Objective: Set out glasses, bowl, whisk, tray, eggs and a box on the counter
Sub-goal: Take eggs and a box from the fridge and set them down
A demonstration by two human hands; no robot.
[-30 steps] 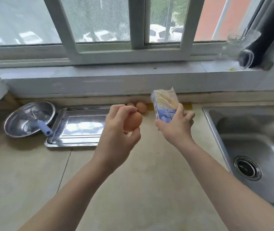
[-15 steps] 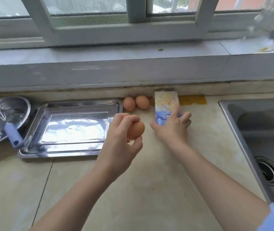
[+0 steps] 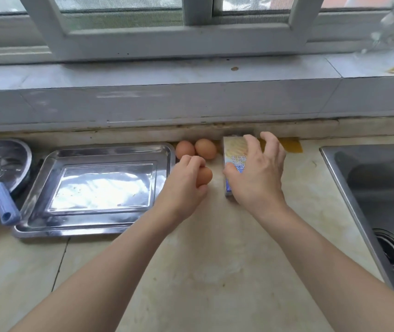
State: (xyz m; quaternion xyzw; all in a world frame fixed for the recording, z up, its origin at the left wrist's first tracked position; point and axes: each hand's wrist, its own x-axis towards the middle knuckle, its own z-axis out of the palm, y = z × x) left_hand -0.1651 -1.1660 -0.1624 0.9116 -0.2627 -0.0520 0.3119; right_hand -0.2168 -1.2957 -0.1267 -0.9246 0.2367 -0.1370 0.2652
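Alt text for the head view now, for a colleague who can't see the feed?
The left hand holds an egg over the counter while the right hand holds a box lying flat beside it. Two more eggs sit by the wall, steel tray and bowl with whisk to their left, sink at right.

Left hand (image 3: pixel 183 188) — egg (image 3: pixel 205 176); right hand (image 3: pixel 260 174) — box (image 3: pixel 234 152)
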